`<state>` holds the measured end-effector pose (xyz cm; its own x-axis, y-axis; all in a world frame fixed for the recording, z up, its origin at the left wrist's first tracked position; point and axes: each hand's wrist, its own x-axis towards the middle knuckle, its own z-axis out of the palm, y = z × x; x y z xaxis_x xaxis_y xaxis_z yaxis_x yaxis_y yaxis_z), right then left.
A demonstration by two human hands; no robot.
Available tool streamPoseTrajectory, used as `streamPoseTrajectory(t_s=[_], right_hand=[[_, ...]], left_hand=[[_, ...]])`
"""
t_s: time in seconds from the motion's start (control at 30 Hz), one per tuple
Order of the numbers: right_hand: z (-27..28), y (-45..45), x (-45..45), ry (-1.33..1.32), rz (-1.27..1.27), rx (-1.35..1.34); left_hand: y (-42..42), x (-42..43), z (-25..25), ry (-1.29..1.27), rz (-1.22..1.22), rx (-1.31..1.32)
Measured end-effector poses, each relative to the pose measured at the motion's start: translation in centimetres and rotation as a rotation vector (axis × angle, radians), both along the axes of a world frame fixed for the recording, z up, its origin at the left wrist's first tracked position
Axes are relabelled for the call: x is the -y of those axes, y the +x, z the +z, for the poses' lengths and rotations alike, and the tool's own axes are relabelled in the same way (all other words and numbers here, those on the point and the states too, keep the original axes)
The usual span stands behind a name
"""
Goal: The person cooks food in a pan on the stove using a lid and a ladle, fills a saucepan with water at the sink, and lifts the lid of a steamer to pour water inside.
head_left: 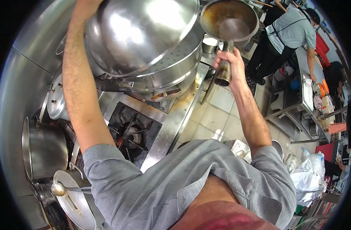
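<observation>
Saucepan [231,22], round browned metal w/ hollow tubular handle [223,73], is right of big round perforated-steel steamer [179,73]; R hand [235,64] clamped on handle. L hand [87,5] by domed shiny-steel lid [141,36] tilted over steamer, grip: can't tell. Step prob. holding steamer ajar; next calls for steady lid. Qty: 1 each, saucepan/lid/steamer.

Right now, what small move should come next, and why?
Perhaps bring the pan, gripped in the right hand, toward the big pot: the domed lid is tilted up, leaving some perforated metal exposed.
</observation>
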<state>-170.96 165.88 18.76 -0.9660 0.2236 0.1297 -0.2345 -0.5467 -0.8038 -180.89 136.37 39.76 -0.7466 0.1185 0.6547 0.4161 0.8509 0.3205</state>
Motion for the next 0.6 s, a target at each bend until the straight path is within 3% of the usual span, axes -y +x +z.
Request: streamPoseTrajectory(t_s=[0.13,0.27,0.33,0.37,0.4,0.47,0.53,0.6], right_hand=[[-2.9,3.3,-3.6,-0.113,-0.032,0.061],[-5.8,6.6,-7.2,-0.125,-0.049,0.174],[-7.4,8.1,-8.6,-0.137,-0.04,0.223],[-8.3,8.9,-9.3,-0.146,-0.017,0.235],[-8.8,9.8,-9.9,-0.142,0.002,0.258],[-10.0,11.6,-10.9,-0.174,0.018,0.301],[-11.1,13.1,-12.0,-0.176,0.069,0.338],[-12.2,13.8,-12.8,-0.2,0.125,0.363]], left_hand=[[-6.9,-2.1,-2.3,-0.318,-0.174,-0.116],[-10.5,-5.0,-5.3,-0.344,-0.033,0.066],[-11.0,-4.6,-6.6,-0.329,0.025,-0.123],[-13.3,-2.3,-7.5,-0.478,-0.035,-0.256],[-10.3,-2.4,-7.6,-0.483,-0.006,-0.237],[-3.0,-2.3,-7.9,-0.034,-0.045,-0.039],[1.9,0.3,-11.8,-0.022,0.228,-0.24],[7.1,0.8,-15.8,-0.01,0.501,-0.28]])
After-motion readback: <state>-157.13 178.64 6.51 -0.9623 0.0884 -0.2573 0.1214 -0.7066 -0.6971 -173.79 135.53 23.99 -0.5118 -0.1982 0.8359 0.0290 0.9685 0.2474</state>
